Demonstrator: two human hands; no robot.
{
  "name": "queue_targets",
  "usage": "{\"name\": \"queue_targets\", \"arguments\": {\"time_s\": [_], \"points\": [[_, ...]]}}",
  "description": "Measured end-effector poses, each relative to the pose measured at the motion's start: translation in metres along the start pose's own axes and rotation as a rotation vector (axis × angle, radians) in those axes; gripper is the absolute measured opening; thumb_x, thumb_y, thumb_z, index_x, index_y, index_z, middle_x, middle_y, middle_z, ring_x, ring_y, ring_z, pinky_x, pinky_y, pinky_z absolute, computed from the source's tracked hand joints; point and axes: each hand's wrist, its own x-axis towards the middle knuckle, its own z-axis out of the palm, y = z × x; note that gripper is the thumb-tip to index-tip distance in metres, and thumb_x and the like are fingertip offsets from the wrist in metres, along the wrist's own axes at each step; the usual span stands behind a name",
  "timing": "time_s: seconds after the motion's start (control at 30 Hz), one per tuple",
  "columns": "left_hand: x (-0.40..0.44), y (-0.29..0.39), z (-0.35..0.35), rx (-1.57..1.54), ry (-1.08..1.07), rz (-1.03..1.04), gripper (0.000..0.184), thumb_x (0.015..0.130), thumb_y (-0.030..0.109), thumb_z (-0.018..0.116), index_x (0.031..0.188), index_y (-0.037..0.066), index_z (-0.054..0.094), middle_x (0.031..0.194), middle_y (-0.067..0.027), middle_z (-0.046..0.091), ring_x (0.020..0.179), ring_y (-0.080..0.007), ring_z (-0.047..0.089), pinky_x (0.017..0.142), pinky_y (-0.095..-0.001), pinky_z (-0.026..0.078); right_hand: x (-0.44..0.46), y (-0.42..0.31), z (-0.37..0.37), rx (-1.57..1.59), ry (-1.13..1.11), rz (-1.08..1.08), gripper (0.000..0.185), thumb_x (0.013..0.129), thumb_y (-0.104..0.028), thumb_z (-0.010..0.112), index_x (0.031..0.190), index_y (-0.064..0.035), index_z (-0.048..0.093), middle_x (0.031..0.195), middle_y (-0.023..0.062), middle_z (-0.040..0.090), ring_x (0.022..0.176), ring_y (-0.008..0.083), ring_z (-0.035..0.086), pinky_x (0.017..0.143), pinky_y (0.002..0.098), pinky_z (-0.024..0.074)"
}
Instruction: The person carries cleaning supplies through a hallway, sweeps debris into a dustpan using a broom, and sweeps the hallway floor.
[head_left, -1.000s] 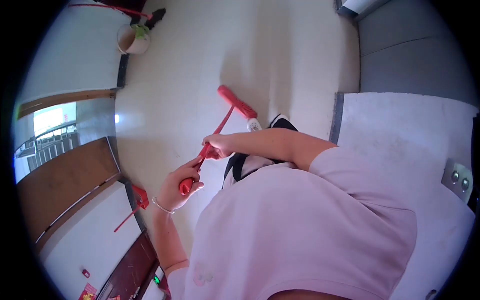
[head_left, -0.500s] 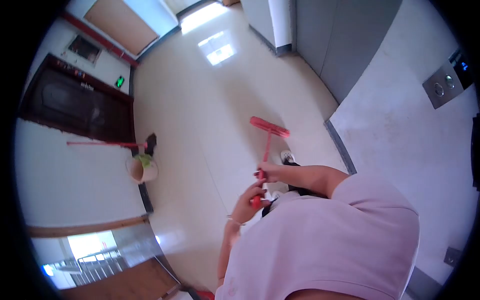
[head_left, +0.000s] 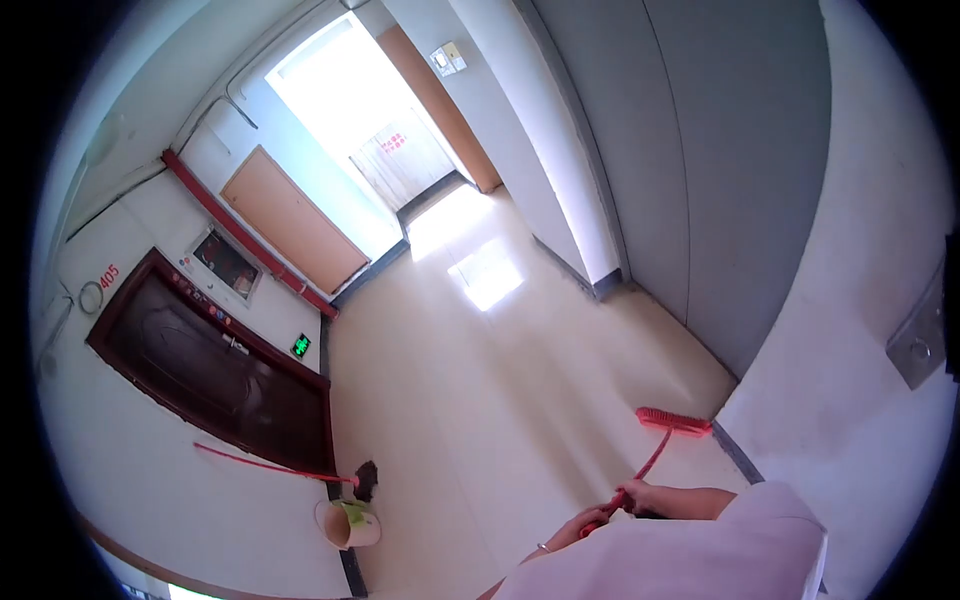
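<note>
A red broom (head_left: pixel 654 456) with a long handle and a wide, bristly head slants away from my body, its head down on the floor close to the right wall's dark skirting. My right hand (head_left: pixel 637 497) is wrapped round the handle, the farther of the two hands from my body. Nearer to me, my left hand (head_left: pixel 577 526), with a band at its wrist, is closed on the handle's top end. My shirt hides part of the left hand's grip.
By the left wall stand a pale bucket (head_left: pixel 366 532) with a green cloth and a red-handled tool (head_left: pixel 290 469) with a dark head. Beyond are a dark red door (head_left: pixel 215 350), grey metal doors (head_left: pixel 730 150) on the right and a bright doorway (head_left: pixel 350 90). Sunlight reflects off the smooth floor (head_left: pixel 430 400).
My view has tilted up, showing more of the corridor. The broom's head has moved right, closer to the wall's base. Both hands keep their hold on the handle.
</note>
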Motion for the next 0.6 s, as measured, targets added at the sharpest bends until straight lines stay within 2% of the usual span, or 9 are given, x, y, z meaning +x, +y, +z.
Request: {"name": "queue_targets", "arguments": {"time_s": [0.07, 0.13, 0.17, 0.2, 0.3, 0.37, 0.4, 0.43, 0.6], "points": [[0.021, -0.003, -0.009, 0.128, -0.044, 0.104, 0.013, 0.07, 0.011, 0.052, 0.076, 0.002, 0.044, 0.089, -0.0084, 0.049, 0.075, -0.0141, 0.046, 0.065, -0.0222, 0.037, 0.008, -0.013, -0.005, 0.118, 0.053, -0.012, 0.012, 0.067, -0.017, 0.045, 0.064, -0.0053, 0.046, 0.054, 0.0058, 0.049, 0.041, 0.0173, 0.045, 0.036, 0.0268, 0.0369], [0.044, -0.004, -0.011, -0.02, 0.051, -0.001, 0.013, 0.071, 0.014, 0.052, 0.075, 0.003, 0.045, 0.083, -0.0081, 0.05, 0.073, -0.0133, 0.045, 0.066, -0.0234, 0.037, 0.026, -0.032, -0.012, 0.223, -0.092, 0.01, 0.012, 0.065, -0.015, 0.043, 0.056, -0.0073, 0.044, 0.05, 0.0045, 0.047, 0.041, 0.0178, 0.045, 0.036, 0.0276, 0.037], [0.055, -0.01, -0.015, 0.13, 0.068, -0.173, 0.012, 0.072, 0.014, 0.051, 0.076, 0.004, 0.046, 0.077, -0.0066, 0.05, 0.07, -0.0126, 0.044, 0.066, -0.0242, 0.037, -0.006, -0.047, -0.004, 0.224, -0.057, 0.014, 0.011, 0.063, -0.013, 0.043, 0.054, -0.0076, 0.044, 0.05, 0.0045, 0.047, 0.042, 0.0175, 0.046, 0.038, 0.0272, 0.0379], [0.066, -0.023, -0.016, 0.085, 0.109, -0.115, 0.012, 0.073, 0.016, 0.051, 0.076, 0.005, 0.046, 0.072, -0.0049, 0.049, 0.067, -0.0118, 0.043, 0.065, -0.0237, 0.037, 0.003, -0.052, -0.01, 0.203, -0.112, -0.069, 0.011, 0.062, -0.014, 0.043, 0.054, -0.0074, 0.046, 0.05, 0.0048, 0.047, 0.043, 0.0172, 0.046, 0.04, 0.0266, 0.0387], [0.089, 0.017, -0.016, -0.001, 0.096, -0.174, 0.016, 0.073, 0.018, 0.052, 0.079, 0.004, 0.045, 0.088, -0.0054, 0.052, 0.077, -0.0113, 0.045, 0.071, -0.0242, 0.036, 0.009, -0.067, -0.019, 0.379, -0.25, -0.046, 0.016, 0.066, -0.015, 0.042, 0.052, -0.0077, 0.046, 0.048, 0.0053, 0.048, 0.041, 0.0158, 0.047, 0.039, 0.0247, 0.0388], [0.097, 0.039, -0.021, -0.011, -0.041, -0.182, 0.011, 0.074, 0.01, 0.047, 0.081, 0.001, 0.046, 0.105, -0.0083, 0.045, 0.094, -0.012, 0.042, 0.08, -0.0243, 0.032, -0.05, -0.082, -0.003, 0.349, -0.125, -0.06, 0.022, 0.069, -0.015, 0.035, 0.047, -0.0108, 0.038, 0.043, 0.0019, 0.039, 0.036, 0.0146, 0.039, 0.034, 0.0271, 0.0317], [0.1, 0.024, -0.023, -0.029, -0.063, -0.181, 0.007, 0.073, 0.006, 0.048, 0.074, 0.002, 0.043, 0.104, -0.0096, 0.046, 0.094, -0.0136, 0.042, 0.08, -0.0255, 0.032, -0.056, -0.084, -0.002, 0.317, -0.143, -0.057, 0.021, 0.068, -0.016, 0.036, 0.049, -0.0099, 0.038, 0.043, 0.002, 0.04, 0.035, 0.0144, 0.038, 0.031, 0.0254, 0.0286], [0.106, 0.022, -0.025, -0.032, -0.107, -0.077, 0.01, 0.069, 0.003, 0.051, 0.073, 0.003, 0.042, 0.089, -0.008, 0.049, 0.08, -0.0147, 0.044, 0.072, -0.0235, 0.034, -0.045, -0.08, -0.008, 0.442, -0.223, -0.045, 0.017, 0.069, -0.017, 0.037, 0.054, -0.0085, 0.04, 0.045, 0.003, 0.04, 0.034, 0.0139, 0.037, 0.029, 0.0233, 0.0275], [0.123, 0.035, -0.04, -0.149, -0.14, -0.004, 0.019, 0.068, 0.005, 0.055, 0.064, 0.003, 0.037, 0.088, -0.008, 0.051, 0.089, -0.0161, 0.043, 0.075, -0.0255, 0.033, -0.043, -0.093, 0.0, 0.401, -0.13, 0.009, 0.016, 0.069, -0.02, 0.041, 0.063, -0.0052, 0.043, 0.052, 0.0031, 0.047, 0.04, 0.0139, 0.042, 0.034, 0.0282, 0.0338]]}}
